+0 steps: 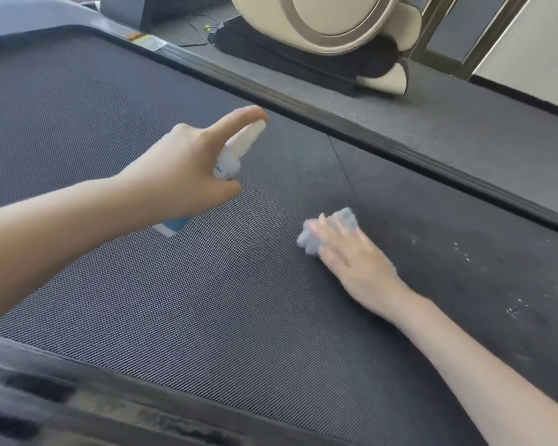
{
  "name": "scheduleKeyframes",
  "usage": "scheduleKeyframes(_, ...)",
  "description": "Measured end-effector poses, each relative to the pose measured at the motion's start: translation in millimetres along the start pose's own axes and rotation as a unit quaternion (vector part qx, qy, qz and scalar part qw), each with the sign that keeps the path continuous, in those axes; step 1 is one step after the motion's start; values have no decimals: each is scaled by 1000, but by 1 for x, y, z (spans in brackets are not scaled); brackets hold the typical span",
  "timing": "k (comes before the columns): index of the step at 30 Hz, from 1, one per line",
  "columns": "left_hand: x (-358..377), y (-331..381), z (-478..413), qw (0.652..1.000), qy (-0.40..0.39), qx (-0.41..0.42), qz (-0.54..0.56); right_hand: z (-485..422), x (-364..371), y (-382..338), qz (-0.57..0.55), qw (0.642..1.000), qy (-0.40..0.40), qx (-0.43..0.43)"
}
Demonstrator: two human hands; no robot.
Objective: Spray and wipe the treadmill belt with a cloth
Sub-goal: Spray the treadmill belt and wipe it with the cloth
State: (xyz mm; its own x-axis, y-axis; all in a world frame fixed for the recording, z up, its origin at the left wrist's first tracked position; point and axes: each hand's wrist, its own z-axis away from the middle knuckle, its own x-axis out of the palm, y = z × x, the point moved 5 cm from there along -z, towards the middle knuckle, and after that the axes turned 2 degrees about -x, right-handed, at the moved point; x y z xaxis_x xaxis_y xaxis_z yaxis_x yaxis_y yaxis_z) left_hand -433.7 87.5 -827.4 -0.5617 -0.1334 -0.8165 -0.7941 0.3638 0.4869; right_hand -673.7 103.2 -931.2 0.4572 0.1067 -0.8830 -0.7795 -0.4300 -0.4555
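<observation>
A dark grey, finely ribbed treadmill belt (207, 300) fills most of the view. Above the middle of the belt, the left hand (187, 169) grips a small white plastic spray bottle with a blue base (229, 162). The thumb and lower fingers are curled round its body, and the index finger is stretched out on top of the white spray head, which points toward the belt's far edge. The bottle is tilted and held clear of the belt. To the right of it, the right hand (351, 252) rests palm down on the belt, on a crumpled pale blue-grey cloth (345, 218). Its fingers lie close together and fairly straight across the wad, pressing it to the belt; blur hides the fingertips. Small white specks (461, 252) dot the belt right of this hand. A black ribbed side rail (335, 123) borders the belt's far edge, and beyond that edge stands a rounded cream-coloured machine (335, 24).
</observation>
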Motion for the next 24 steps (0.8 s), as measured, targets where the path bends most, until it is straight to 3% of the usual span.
scheduleKeyframes(2,2,0,-1,1000,1,3,1,39,18,-43,4,994,-62,-91)
scheduleKeyframes(4,5,0,-2,1000,-6,0,6,61,29,-63,34,989,-94,-106)
scheduleKeyframes(14,8,16,-1,1000,-18,2,7,-60,45,-60,96,993,-10,-68)
scheduleKeyframes(24,2,9,2,1000,-19,-6,20,96,7,-34,58,995,-66,-45)
